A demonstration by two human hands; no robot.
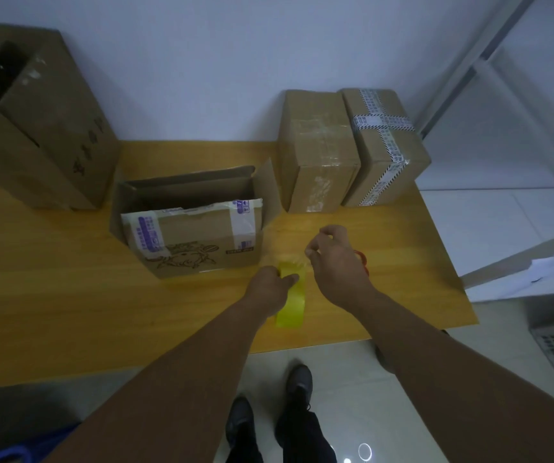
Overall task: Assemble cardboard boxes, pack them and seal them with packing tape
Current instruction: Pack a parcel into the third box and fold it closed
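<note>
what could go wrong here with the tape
1. The clear strip that the right hand pinches off the roll, held by the left hand, hangs just above the table; it could fold onto itself or stick there.
2. The box is open with flaps up, so tape may land crooked unless they are closed first.

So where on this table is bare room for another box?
Widest: near-left on the table, bordered by the tall box and the open box. Also the strip behind that box, along the wall. Crowded: between it and the sealed boxes, where left hand and right hand work the tape roll.
</note>
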